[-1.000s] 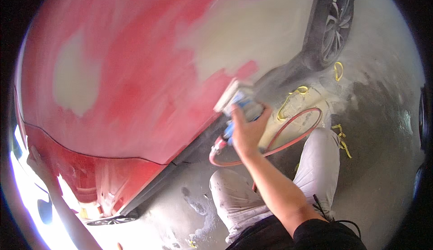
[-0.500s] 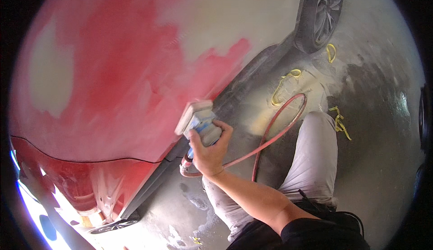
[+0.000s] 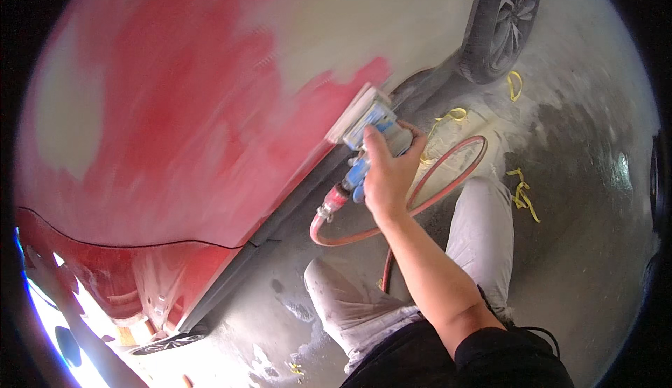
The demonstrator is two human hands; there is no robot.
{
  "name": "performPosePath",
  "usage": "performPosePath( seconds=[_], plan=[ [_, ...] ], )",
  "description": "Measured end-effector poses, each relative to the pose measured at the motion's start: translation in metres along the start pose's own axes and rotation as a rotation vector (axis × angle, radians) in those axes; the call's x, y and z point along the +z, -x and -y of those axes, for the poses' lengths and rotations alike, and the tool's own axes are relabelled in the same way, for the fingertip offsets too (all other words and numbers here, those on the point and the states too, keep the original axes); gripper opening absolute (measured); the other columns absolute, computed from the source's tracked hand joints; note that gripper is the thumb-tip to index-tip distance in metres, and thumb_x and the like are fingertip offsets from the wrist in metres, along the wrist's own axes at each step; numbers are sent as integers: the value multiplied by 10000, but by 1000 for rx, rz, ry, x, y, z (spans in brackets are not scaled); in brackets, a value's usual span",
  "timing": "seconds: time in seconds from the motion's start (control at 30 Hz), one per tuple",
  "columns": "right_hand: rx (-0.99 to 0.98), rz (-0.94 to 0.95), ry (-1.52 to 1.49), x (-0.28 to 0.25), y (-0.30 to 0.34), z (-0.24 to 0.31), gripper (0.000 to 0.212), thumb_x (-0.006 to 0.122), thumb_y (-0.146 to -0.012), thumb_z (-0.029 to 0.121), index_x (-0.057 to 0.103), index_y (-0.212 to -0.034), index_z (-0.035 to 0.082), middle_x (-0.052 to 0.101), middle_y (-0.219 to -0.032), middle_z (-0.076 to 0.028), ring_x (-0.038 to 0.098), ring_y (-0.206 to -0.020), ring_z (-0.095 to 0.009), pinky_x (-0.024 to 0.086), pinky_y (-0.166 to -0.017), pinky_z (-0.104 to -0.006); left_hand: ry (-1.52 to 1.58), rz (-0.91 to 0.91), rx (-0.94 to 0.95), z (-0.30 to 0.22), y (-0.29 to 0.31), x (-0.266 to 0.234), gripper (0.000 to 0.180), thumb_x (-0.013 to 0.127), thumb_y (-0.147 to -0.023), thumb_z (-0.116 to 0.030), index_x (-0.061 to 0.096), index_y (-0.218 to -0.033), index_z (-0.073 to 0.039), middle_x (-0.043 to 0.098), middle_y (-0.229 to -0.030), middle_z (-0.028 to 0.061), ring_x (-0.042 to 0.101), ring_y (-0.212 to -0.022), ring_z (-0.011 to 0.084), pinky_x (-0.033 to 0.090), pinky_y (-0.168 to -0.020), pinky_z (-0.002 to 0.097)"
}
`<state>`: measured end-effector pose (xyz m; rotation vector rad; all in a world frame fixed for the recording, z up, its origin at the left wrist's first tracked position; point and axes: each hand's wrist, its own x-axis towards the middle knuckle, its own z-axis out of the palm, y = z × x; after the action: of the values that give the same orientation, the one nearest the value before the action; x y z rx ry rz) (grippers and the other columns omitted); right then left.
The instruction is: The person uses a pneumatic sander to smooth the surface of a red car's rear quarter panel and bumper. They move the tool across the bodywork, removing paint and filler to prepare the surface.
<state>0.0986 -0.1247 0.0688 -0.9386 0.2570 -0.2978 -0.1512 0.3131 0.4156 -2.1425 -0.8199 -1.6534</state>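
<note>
My right hand [image 3: 393,171] is wrapped round an air sander [image 3: 381,123] with a grey and blue body, its thumb on the near side. The sander's pale rectangular pad lies along the lower edge of a red car panel [image 3: 189,143], close to the dark sill; whether the whole pad touches cannot be told. A red air hose [image 3: 343,239] runs from the coupling at the sander's blue handle and loops on the floor beside my knee. Beige, sanded-looking patches [image 3: 343,24] spread over the dull red panel. My left hand is out of view.
A car wheel [image 3: 514,24] stands at the upper right. The dark sill [image 3: 297,195] runs diagonally under the panel. Yellow tape strips [image 3: 521,195] lie on the dusty grey floor [image 3: 581,248]. My knees in light trousers [image 3: 479,241] are close to the hose.
My right hand has moved the sander up and to the right along the panel's lower edge. The hose has shifted with it, and my left knee shows more fully.
</note>
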Motion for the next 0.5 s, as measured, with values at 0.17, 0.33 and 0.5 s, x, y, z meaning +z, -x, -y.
performPosePath(
  seconds=[0.17,0.33,0.5],
  plan=[
    [97,23,-87,18,51,-27,525,743,-841,144,390,-1198,-11,501,-1101,-178,557,-951,-208,500,-805,-332,-128,167,128,4,73,-2,572,603,-926,-317,448,-1385,-12,570,-1299,193,562,-1180,352,438,-1019,477],
    [179,37,-71,23,80,-38,548,756,-828,133,384,-1207,-4,494,-1085,-160,559,-942,-194,501,-776,-332,64,581,393,-88,231,2,565,652,-902,-243,457,-1371,4,570,-1291,208,561,-1176,363,431,-1011,478],
    [80,27,67,29,107,-49,574,788,-789,152,409,-1195,9,526,-1045,-150,566,-914,-208,490,-767,-346,710,1032,321,-223,337,-35,440,710,-743,-4,529,-1143,26,570,-1190,245,561,-1115,387,436,-955,466]
  ],
)
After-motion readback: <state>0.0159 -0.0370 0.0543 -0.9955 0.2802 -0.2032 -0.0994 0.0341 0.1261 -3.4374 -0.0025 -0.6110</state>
